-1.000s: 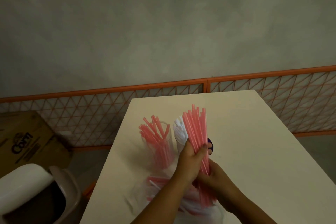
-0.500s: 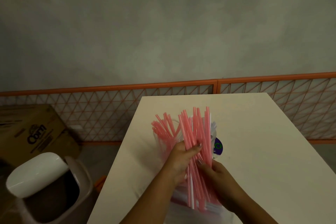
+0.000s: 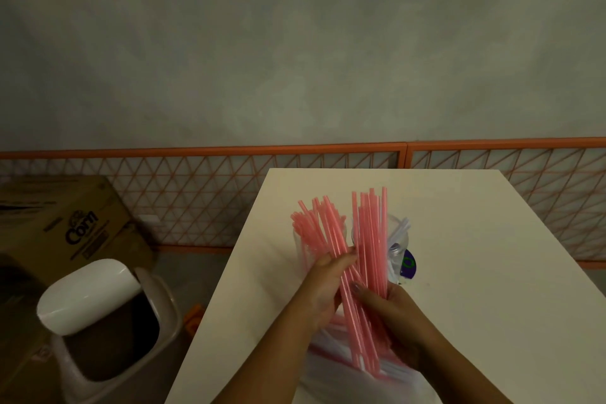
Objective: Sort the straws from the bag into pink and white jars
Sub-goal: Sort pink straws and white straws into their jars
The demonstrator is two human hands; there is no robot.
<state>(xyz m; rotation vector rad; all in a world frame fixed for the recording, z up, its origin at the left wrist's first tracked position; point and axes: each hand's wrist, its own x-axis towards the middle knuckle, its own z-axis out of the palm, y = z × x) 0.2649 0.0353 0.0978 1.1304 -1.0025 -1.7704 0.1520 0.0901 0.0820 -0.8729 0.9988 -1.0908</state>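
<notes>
The left hand (image 3: 328, 289) is curling its fingers round a small bunch of pink straws (image 3: 331, 239) that is leaning up and to the left, its thumb pressing across them near their middle. The right hand (image 3: 390, 311) is gripping a second, thicker bunch of pink straws (image 3: 370, 239) that is standing nearly upright, the thumb lying across the front of it and the fingers wrapping behind. The two bunches are crossing low down, between the hands, and spreading apart toward their tops. Both forearms are reaching in from the lower edge of the view.

Below the hands a clear plastic bag (image 3: 354, 371) is lying on the table (image 3: 492, 272) at the near edge; the lower ends of the held straws are dipping into its mouth, and more pink and white straws are showing through the plastic. Just beyond the hands two clear jars are standing side by side. The left jar (image 3: 300, 246) is partly hiding behind the left-hand bunch, and whether the pink straws above it are standing in it or being held cannot be told. The right jar (image 3: 398, 246) is holding white straws (image 3: 401, 228), their tips showing to the right of the upright bunch. A round dark blue object with a green mark (image 3: 408, 264) is lying on the table just beside this jar.

To the left of the table, on the floor, an open bin with a white swing lid (image 3: 88, 295) is sitting, with a cardboard box (image 3: 65, 223) behind it. An orange lattice fence (image 3: 196, 193) is running along the foot of a grey wall (image 3: 295, 43).
</notes>
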